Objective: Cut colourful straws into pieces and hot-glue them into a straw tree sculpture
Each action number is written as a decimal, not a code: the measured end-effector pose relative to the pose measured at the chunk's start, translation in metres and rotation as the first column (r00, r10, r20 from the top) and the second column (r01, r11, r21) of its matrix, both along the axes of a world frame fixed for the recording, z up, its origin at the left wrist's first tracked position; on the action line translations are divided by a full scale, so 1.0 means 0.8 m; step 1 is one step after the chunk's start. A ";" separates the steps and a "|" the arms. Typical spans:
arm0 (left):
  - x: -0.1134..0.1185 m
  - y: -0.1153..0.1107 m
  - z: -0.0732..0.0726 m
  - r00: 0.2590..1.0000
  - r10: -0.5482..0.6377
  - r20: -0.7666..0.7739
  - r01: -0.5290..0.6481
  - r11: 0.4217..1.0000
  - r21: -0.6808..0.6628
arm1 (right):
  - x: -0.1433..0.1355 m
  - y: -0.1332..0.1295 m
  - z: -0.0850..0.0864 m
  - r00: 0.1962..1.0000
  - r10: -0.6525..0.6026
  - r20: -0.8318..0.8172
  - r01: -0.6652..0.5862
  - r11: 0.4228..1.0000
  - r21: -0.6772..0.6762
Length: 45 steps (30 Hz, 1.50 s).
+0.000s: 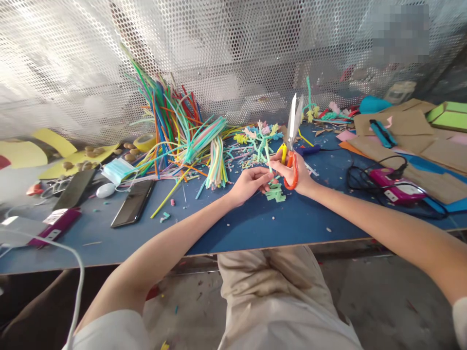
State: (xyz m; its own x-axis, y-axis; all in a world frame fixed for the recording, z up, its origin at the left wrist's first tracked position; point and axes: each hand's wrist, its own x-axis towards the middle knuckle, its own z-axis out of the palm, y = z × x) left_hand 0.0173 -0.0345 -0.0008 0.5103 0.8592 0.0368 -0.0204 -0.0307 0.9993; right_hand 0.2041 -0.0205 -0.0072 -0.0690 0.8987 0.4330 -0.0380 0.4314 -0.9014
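My left hand (251, 184) is closed, thumb and fingers pinching the lower end of a light green pipe cleaner (268, 158). Close beside it, my right hand (297, 174) is wrapped about the orange handles of the scissors (292, 124), whose blades point up and away from me, slightly apart. The right fingertips also meet at the pipe cleaner, partly hiding it. Just below the hands lie several short cut green pieces (276, 193). Behind them is a cluster of green, pink and yellow pipe-cleaner sprigs (260, 136).
Long coloured pipe cleaners (164, 116) are heaped at the back left, near a bundle of pale ones (217, 167). A phone (133, 204) and a face mask (118, 170) lie left. A purple power strip (396, 187) and brown paper (394, 121) are right. A perforated metal screen (219, 58) stands behind.
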 end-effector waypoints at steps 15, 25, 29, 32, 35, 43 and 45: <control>-0.016 0.021 0.002 0.972 0.217 0.094 -0.221 0.975 0.037 | 0.098 0.029 0.052 0.517 -0.152 0.842 -0.151 0.952 0.265; -0.020 0.031 -0.004 0.942 0.297 0.155 -0.284 0.953 -0.103 | 0.132 0.049 0.054 0.320 0.120 0.940 -0.109 0.990 -0.090; -0.018 0.024 -0.002 0.958 0.257 0.127 -0.246 0.964 -0.096 | 0.123 0.041 0.056 0.379 0.245 0.892 -0.176 0.966 -0.191; -0.017 0.021 0.001 0.964 0.235 0.123 -0.227 0.971 -0.073 | 0.115 0.034 0.057 0.376 0.294 0.879 -0.174 0.954 -0.245; -0.016 0.018 0.006 0.966 0.223 0.132 -0.218 0.975 -0.055 | 0.109 0.033 0.049 0.461 0.430 0.777 -0.213 0.903 -0.374; -0.013 0.008 0.016 0.966 0.226 0.123 -0.229 0.973 0.005 | 0.098 0.031 0.034 0.464 0.487 0.740 -0.338 0.870 -0.360; -0.014 0.007 0.017 0.966 0.225 0.125 -0.227 0.974 0.002 | 0.093 0.029 0.031 0.473 0.489 0.732 -0.348 0.868 -0.355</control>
